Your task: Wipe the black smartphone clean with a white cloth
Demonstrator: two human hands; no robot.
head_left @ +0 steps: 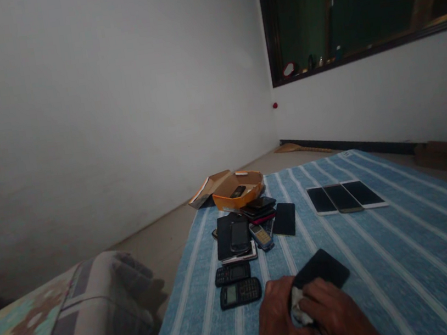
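Observation:
At the near edge of the striped cover, a black smartphone (323, 269) lies slantwise, its lower part hidden under my hands. My left hand (278, 318) is closed at the phone's left side, thumb toward me, and steadies it. In my right hand (334, 310) the fingers are bent and press a crumpled white cloth (300, 305) against the phone. Part of that cloth shows between the two hands. Two black keypad phones, one nearer (240, 293) and one just beyond it (232, 273), lie left of my left hand.
Beyond them is a pile of phones (239, 236), with an opened orange box (239, 198) behind it. A dark flat phone (284, 219) lies beside the pile. Three large smartphones (342, 198) lie in a row farther right. A bed (99, 318) stands at left.

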